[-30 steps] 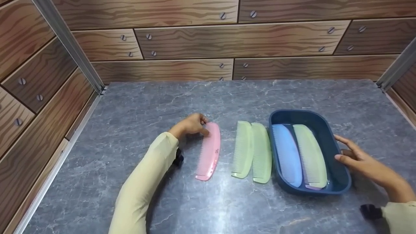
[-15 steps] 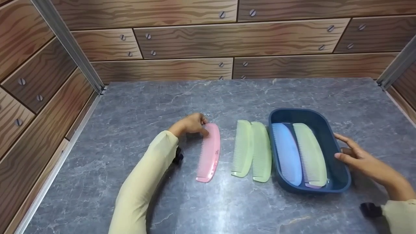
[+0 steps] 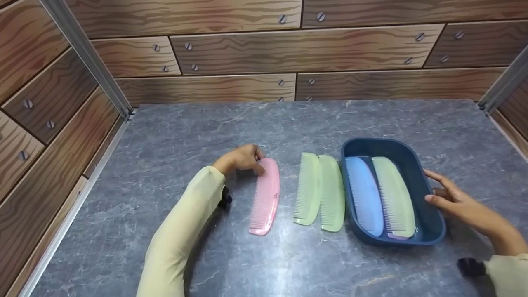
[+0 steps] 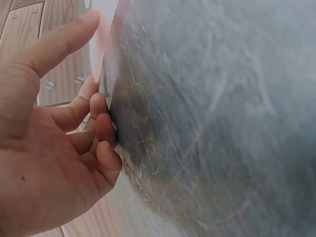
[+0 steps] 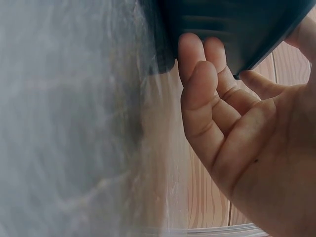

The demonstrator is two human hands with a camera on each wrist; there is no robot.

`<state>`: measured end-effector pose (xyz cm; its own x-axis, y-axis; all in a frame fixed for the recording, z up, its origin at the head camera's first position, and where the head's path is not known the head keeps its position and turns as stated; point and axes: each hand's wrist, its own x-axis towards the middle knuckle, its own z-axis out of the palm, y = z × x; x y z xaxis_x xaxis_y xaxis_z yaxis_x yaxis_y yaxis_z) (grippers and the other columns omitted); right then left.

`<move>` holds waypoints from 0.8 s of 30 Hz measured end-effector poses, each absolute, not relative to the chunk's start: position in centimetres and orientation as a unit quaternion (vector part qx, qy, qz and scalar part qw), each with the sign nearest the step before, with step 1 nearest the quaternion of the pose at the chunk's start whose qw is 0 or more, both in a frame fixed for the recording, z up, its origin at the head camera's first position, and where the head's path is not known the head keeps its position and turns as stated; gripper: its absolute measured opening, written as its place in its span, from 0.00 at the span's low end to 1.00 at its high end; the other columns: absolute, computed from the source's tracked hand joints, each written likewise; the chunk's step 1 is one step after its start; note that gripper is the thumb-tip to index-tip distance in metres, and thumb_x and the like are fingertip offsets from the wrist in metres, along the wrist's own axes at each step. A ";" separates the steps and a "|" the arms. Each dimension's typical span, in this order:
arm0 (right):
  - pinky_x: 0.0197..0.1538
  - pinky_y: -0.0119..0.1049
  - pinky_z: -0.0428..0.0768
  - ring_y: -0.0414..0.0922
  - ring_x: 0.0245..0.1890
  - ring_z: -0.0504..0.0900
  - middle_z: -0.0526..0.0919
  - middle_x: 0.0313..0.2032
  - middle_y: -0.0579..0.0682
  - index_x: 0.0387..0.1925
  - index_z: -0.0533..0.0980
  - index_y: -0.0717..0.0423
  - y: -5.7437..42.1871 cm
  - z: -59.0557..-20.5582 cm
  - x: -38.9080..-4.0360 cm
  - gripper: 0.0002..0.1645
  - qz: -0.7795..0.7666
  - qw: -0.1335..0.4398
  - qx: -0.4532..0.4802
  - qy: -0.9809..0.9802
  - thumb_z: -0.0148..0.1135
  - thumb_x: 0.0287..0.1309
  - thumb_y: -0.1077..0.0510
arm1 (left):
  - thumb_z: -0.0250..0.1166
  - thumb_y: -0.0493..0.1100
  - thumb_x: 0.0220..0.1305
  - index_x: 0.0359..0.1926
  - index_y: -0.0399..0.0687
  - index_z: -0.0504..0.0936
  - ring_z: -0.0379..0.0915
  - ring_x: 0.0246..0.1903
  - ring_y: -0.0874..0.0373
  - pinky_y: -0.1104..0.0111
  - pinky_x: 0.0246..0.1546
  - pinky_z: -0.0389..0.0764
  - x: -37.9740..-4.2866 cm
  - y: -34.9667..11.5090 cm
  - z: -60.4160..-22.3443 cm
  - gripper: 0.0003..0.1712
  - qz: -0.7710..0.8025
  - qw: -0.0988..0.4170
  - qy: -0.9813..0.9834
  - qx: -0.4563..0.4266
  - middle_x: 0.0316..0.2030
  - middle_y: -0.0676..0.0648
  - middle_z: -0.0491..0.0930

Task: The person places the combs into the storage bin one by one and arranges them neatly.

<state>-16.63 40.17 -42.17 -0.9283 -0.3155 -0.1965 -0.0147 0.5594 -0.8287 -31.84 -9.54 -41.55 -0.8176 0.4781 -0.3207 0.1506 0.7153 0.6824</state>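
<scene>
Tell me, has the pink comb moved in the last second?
Yes, the pink comb has shifted slightly down the head view, judged against the green combs outside the tub.

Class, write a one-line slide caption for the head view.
The left hand pinches a pink comb and the right hand holds a navy tub, two green combs lying between.
</scene>
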 end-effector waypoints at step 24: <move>0.41 0.33 0.81 0.30 0.45 0.80 0.72 0.48 0.32 0.76 0.34 0.42 40.4 -42.4 -16.8 0.41 -0.487 0.172 -0.116 0.848 0.44 0.73 0.59 | 0.64 0.35 0.50 0.55 0.36 0.70 0.75 0.19 0.65 0.75 0.20 0.72 -31.0 -9.7 -42.0 0.28 0.437 0.278 0.847 0.120 0.24 0.51 0.77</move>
<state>-16.76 40.42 -42.36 -0.9139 -0.3648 -0.1780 -0.0301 0.4983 -0.8665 -31.01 -9.67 -41.95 -0.8164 0.4458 -0.3671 -0.0405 0.5899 0.8064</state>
